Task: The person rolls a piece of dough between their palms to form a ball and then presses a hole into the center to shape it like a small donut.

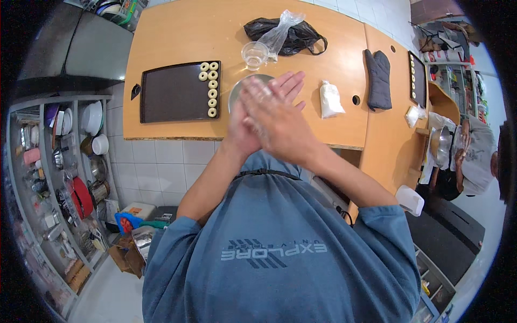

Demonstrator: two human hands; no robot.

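My left hand (240,133) and my right hand (285,129) are laid palm against palm over the near edge of the wooden table, the right one on top. Their fingers are stretched out, and pale floury smears show on the right fingers. Whether anything lies between the palms is hidden. Behind them, partly covered, is a round, pale metal bowl (233,98). To its left a dark baking tray (172,97) carries several ring-shaped pieces of dough (212,84) along its right side. A clear plastic cup (254,55) stands just beyond the bowl.
A black plastic bag (301,39) and a clear bag (281,32) lie at the far side. Rightward are a bag of white powder (330,100), a dark oven mitt (378,81) and another tray (417,86) with dough rings. A person (476,153) at far right has a metal bowl (442,149).
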